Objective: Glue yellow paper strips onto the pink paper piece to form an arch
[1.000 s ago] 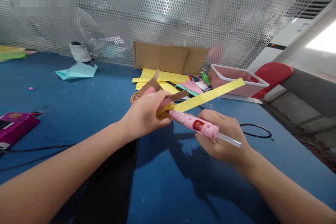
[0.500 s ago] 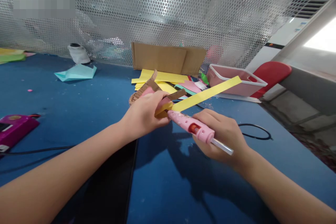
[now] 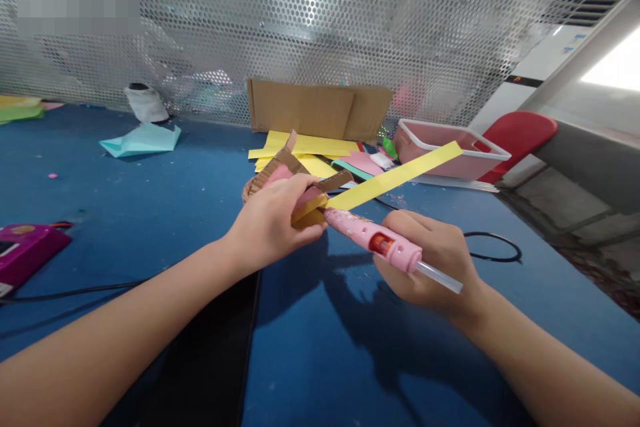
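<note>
My left hand (image 3: 275,220) is closed around a cardboard craft piece (image 3: 285,163) with brown corrugated edges and some pink on it. From this piece a long yellow paper strip (image 3: 395,177) sticks out to the right; its near end is folded by my left thumb. My right hand (image 3: 435,260) grips a pink hot glue gun (image 3: 375,237), and a clear glue stick (image 3: 440,277) juts from its back end. The gun's nozzle is right at the yellow strip, close to my left fingertips. Whether it touches the paper I cannot tell.
Yellow paper sheets (image 3: 315,143) and other scraps lie behind my hands, before a cardboard box (image 3: 320,110). A pink basket (image 3: 450,153) stands back right. Folded light-blue paper (image 3: 143,140) and a purple device (image 3: 30,253) are on the left. A black flat panel (image 3: 205,353) lies in front.
My right hand has drawn the glue gun slightly right and back, its nozzle a little farther from my left thumb. My left hand keeps its hold on the cardboard piece.
</note>
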